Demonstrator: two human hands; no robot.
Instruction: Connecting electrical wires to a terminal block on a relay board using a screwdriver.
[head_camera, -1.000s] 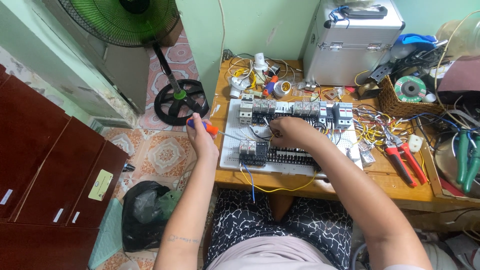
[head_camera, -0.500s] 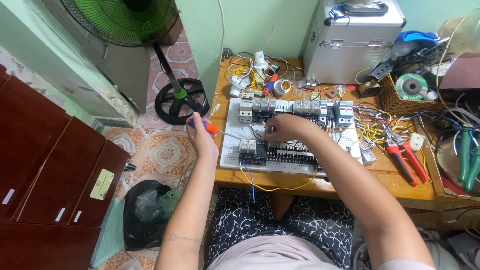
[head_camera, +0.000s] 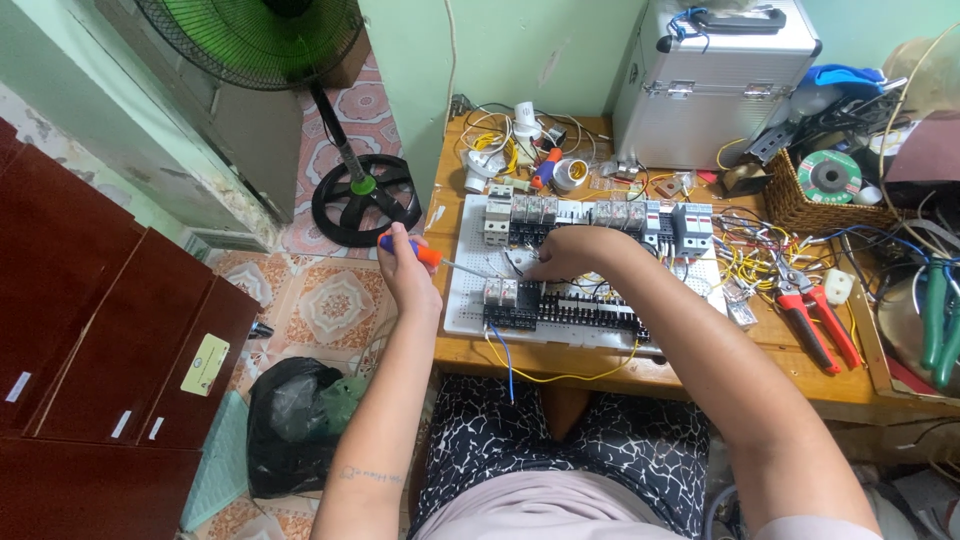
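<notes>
The person is sitting at a wooden tabletop (head_camera: 560, 362) and wiring a white perforated panel (head_camera: 466, 282) that is carrying rows of breakers, relays and black terminal blocks. The left hand (head_camera: 408, 272) is hanging just off the panel's left edge, clamped around the orange-and-blue handle of a screwdriver (head_camera: 432, 257), whose shaft is pointing right, across the panel's left margin toward its middle. The right hand (head_camera: 565, 252) is resting on the middle of the panel, fingers curled down among the thin wires between the upper row of breakers (head_camera: 600, 215) and the lower terminal strip (head_camera: 570, 310); it appears to be pinching or steadying a wire end, though the fingertips are hidden, so whether they are closed on anything cannot be told.

Judging by this, the step in hand is seating a conductor at a terminal: one hand positioning the wire, the other bringing the tool in. The next move would call for lining the screwdriver tip up squarely on the small screw head beside the right hand's fingers while the wire is being kept fully inserted.

A blue wire (head_camera: 505, 365) and a yellow one are trailing off the panel's near edge. Red-handled pliers (head_camera: 815, 320) are lying to the panel's right, and a silver case (head_camera: 715, 80) is standing behind it.
</notes>
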